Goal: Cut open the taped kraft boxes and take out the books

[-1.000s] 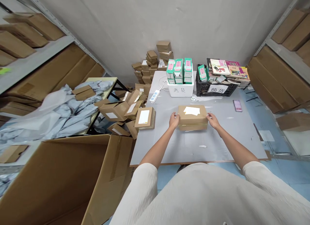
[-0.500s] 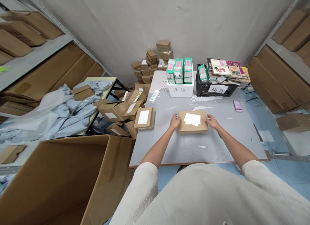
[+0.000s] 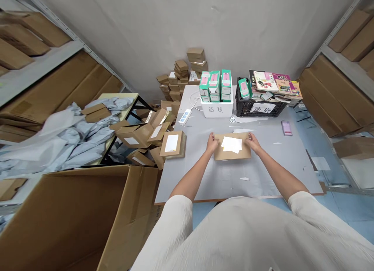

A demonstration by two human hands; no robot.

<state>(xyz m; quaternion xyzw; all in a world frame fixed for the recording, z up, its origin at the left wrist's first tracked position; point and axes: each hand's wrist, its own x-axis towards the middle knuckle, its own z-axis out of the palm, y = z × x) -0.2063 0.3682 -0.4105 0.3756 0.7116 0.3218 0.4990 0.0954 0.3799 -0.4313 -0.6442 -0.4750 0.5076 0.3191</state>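
Observation:
A flat brown cardboard box (image 3: 219,153) is between my hands over the middle of the grey table (image 3: 201,181). White paper labels (image 3: 232,144) lie on its upper face, overlapping at an angle. My left hand (image 3: 211,143) grips the box's left end near the far corner, thumb over the edge. At the opposite end, my right hand (image 3: 253,141) grips it the same way. The box looks tipped toward me; its underside and the fingertips beneath are hidden.
Left on the table sits another labelled box (image 3: 173,144). Behind are a power strip (image 3: 185,117), a white bin (image 3: 216,109) of green-and-pink boxes and a black crate (image 3: 242,107) of books. A large open carton (image 3: 140,201) stands by the table's left edge.
Both hands have shifted slightly toward the box's far corners. The box has tilted, so its front side shows less. The view has turned a little.

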